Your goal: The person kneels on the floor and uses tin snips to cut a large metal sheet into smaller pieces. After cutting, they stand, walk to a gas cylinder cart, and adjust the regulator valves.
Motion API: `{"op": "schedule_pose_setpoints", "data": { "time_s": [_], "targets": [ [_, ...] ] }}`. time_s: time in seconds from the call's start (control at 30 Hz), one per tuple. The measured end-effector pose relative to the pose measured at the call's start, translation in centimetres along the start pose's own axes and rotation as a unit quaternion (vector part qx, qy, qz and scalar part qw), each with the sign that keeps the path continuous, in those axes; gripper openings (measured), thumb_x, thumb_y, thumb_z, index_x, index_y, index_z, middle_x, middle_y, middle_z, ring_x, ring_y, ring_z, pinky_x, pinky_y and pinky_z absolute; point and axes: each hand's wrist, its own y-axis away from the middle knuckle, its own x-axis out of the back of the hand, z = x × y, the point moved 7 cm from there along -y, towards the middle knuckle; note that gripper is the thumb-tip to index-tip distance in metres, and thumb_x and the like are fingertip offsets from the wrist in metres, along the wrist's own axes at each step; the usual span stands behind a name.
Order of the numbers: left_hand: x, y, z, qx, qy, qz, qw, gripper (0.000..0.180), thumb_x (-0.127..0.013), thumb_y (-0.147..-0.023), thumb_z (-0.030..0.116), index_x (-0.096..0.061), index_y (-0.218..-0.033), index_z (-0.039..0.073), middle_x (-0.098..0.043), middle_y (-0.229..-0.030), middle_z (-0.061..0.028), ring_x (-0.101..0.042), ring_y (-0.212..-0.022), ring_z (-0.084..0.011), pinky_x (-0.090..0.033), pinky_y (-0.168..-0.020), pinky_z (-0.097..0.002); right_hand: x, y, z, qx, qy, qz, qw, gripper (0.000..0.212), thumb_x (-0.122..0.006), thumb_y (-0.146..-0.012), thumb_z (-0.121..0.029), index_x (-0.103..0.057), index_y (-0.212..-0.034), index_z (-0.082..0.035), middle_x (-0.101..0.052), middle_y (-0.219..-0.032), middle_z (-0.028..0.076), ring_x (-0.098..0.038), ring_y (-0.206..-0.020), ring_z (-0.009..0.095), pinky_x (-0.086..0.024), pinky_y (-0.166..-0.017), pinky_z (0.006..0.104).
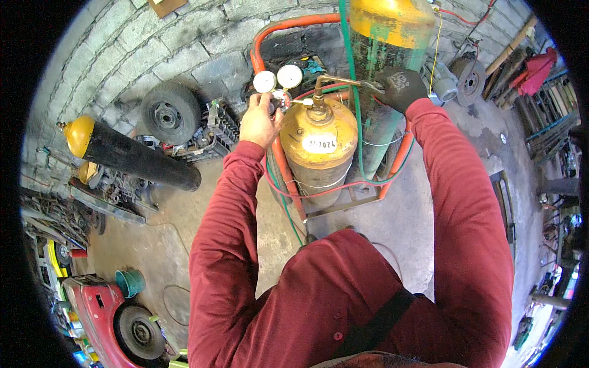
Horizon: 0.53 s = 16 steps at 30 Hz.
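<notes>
A yellow-topped gas cylinder [320,153] stands upright in front of me, with a brass valve [319,110] on its crown. My left hand [261,121] is bare, its fingers closed around the pressure regulator [281,100] beside the valve. Two round white gauges [289,76] rise above those fingers. On the other side, my right hand [397,89] wears a black glove and grips the end of a long metal wrench [342,80]. The wrench's far end reaches the valve top; its exact contact is too small to tell.
An orange tube cart [293,24] frames the cylinder and a taller green-and-yellow cylinder [392,49]. Red and green hoses [362,179] loop around them. Leftward lie a black cylinder [135,156], a tyre [170,114] and engine parts [222,130]. A red vehicle [92,306] stands lower left.
</notes>
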Motion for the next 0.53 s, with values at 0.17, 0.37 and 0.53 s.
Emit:
{"op": "schedule_pose_setpoints", "data": {
  "time_s": [0.17, 0.37, 0.53],
  "targets": [
    [1.7, -1.1, 0.8, -0.024, -0.048, -0.052, 0.997, 0.037, -0.074, -0.092, 0.03, -0.066, -0.118, 0.005, -0.067, -0.112, -0.0211, -0.067, -0.108, -0.039, -0.053, -0.095, -0.0456, 0.0, 0.3, 0.3, 0.025, -0.022, 0.033, 0.999, 0.019, -0.069, -0.083, -0.027, -0.079, -0.095, -0.017, -0.076, -0.097, 0.013, -0.074, -0.091, 0.035, -0.059, -0.079, 0.0488],
    [11.9, -3.5, 7.8, -0.06, 0.065, 0.036, 0.995, 0.033, -0.074, -0.095, 0.03, -0.072, -0.112, 0.002, -0.074, -0.103, -0.0153, -0.07, -0.096, -0.0252, -0.054, -0.088, -0.0381, -0.4, 0.2, 0.7, 0.021, -0.05, 0.038, 0.998, 0.022, -0.067, -0.085, -0.03, -0.078, -0.089, -0.011, -0.075, -0.093, 0.016, -0.074, -0.088, 0.037, -0.059, -0.076, 0.0492],
    [25.0, -1.6, 21.0, -0.205, 0.207, 0.119, 0.949, 0.029, -0.059, -0.106, 0.019, -0.069, -0.124, -0.001, -0.071, -0.124, -0.0113, -0.065, -0.115, -0.0192, -0.049, -0.102, -0.0333, -0.6, 0.0, 1.0, 0.018, -0.048, 0.054, 0.997, 0.028, -0.067, -0.088, -0.037, -0.078, -0.088, -0.012, -0.075, -0.093, 0.016, -0.073, -0.087, 0.037, -0.059, -0.075, 0.0501]
  ]
}}
